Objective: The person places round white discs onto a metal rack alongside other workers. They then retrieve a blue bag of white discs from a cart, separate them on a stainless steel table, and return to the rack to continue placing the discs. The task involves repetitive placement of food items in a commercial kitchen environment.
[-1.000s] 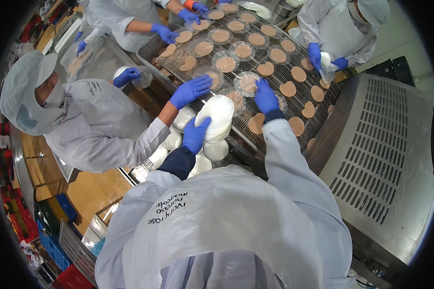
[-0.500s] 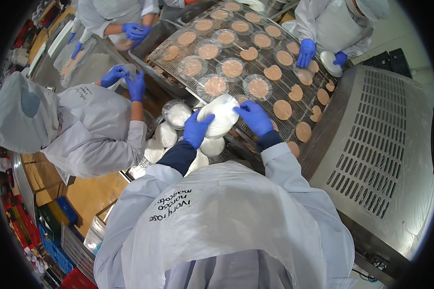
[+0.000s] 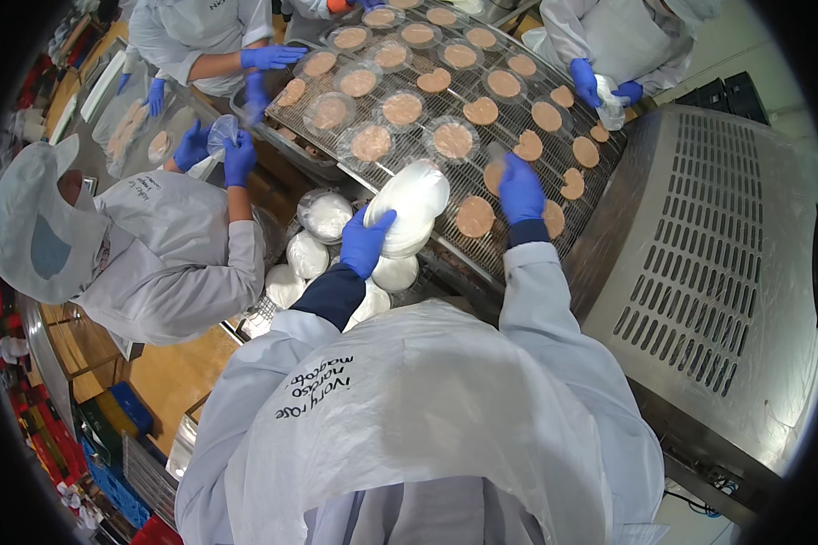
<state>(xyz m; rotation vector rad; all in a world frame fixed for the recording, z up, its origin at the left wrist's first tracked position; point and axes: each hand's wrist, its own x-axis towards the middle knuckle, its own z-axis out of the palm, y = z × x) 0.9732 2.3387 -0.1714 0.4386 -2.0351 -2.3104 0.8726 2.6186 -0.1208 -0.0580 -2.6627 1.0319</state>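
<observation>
My left hand (image 3: pixel 365 241) has its grip closed on the near end of a stack of white discs (image 3: pixel 411 204), thumb on top, fingers beneath. The stack sits tilted over the near edge of the wire conveyor belt (image 3: pixel 509 118), its long axis running from near-left up to far-right. My right hand (image 3: pixel 520 186) lies flat, fingers loosely spread, on a round patty (image 3: pixel 498 173) on the belt, holding nothing. More white discs (image 3: pixel 307 254) lie stacked below, near-left.
</observation>
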